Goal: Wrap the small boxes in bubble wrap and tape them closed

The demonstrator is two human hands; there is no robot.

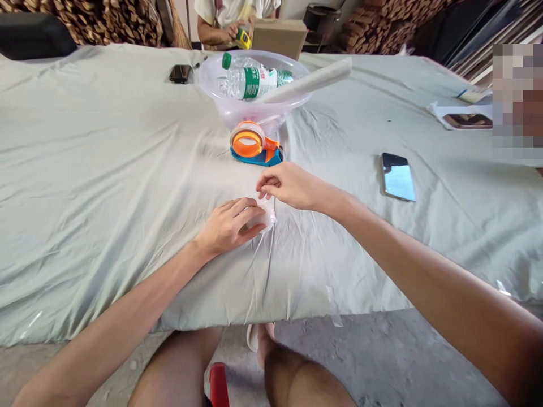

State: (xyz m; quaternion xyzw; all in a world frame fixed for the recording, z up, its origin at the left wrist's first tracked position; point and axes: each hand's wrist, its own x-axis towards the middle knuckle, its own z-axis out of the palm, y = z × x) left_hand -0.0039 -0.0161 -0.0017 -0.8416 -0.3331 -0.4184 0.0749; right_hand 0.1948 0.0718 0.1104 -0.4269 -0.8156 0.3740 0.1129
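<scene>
A small bundle of clear, crumpled plastic wrap (pixel 268 215) lies on the cloth-covered table. My left hand (pixel 231 225) rests over its left side, fingers bent round it and thumb along the near edge, so much of the bundle is hidden. Just above its far edge is my right hand (pixel 285 185), with the fingertips curled together in a pinch; whatever is between them is too small to make out. Beyond both hands stands an orange and blue tape dispenser (pixel 271 151) with a roll of clear tape, close to my right fingers.
Behind the dispenser, a translucent basin (pixel 212 93) holds plastic bottles (pixel 250 82) and a long pale roll (pixel 314 82). A phone (pixel 397 176) lies at right, a small black device (pixel 181 73) at back left. Across the table, a person handles a yellow object (pixel 243 38) beside a cardboard box (pixel 279 37).
</scene>
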